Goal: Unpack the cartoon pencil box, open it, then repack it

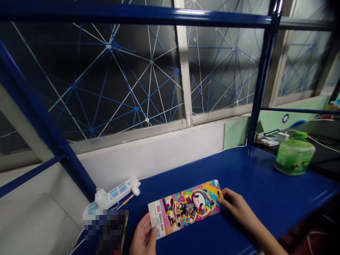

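Note:
A colourful pencil box (186,209) with a cartoon figure and the words "PENCIL BOX" is held just above or on the blue table, tilted up to the right. My left hand (145,235) grips its left end, thumb on the front near the white label. At the right end, my right hand (233,205) pinches the edge between thumb and fingers. Both hands are closed on the box.
A white power strip (122,190) with plugs lies at the back left of the blue table (239,166). Nearer me is a dark, pixelated object (113,232). A green bottle (295,154) stands at the right. Blue metal posts (259,81) frame the windows behind.

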### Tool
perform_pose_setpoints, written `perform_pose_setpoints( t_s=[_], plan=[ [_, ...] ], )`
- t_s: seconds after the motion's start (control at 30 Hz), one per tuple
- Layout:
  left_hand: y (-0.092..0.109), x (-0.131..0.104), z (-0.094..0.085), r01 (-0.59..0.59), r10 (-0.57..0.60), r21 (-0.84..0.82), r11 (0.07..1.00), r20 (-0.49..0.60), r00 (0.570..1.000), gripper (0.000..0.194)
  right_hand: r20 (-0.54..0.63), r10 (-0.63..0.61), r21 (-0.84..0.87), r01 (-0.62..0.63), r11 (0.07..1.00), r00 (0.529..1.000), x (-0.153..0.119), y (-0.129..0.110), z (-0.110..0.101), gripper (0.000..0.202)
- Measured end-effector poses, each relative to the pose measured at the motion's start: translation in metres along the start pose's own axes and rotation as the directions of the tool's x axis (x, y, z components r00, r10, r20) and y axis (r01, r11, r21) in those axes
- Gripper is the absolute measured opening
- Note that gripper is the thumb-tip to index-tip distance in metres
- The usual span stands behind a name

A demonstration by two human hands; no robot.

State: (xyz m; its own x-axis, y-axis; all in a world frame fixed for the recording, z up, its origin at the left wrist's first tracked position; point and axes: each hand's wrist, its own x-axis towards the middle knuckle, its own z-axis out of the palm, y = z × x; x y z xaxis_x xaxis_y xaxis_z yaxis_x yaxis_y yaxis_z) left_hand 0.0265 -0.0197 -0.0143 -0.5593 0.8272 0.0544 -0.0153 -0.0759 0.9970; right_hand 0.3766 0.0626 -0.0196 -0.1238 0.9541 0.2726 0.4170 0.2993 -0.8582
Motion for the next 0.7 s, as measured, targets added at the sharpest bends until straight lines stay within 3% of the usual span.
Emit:
perform_pose_setpoints(
  t_s=[0.4, 0.7],
  plan=[
    [0.010, -0.019, 0.005, -0.040, 0.042, -0.037, 0.999, 0.063, 0.997, 0.055, -0.064, -0.134, -0.108, 0.126, 0.986, 0.989, -0.002, -0.007, 0.003, 0.028],
    [0.017, -0.029, 0.001, -0.074, 0.076, 0.053, 0.996, -0.018, 0.997, 0.044, -0.084, -0.183, -0.148, 0.170, 0.974, 0.980, -0.001, 0.002, 0.003, 0.029]
  ],
)
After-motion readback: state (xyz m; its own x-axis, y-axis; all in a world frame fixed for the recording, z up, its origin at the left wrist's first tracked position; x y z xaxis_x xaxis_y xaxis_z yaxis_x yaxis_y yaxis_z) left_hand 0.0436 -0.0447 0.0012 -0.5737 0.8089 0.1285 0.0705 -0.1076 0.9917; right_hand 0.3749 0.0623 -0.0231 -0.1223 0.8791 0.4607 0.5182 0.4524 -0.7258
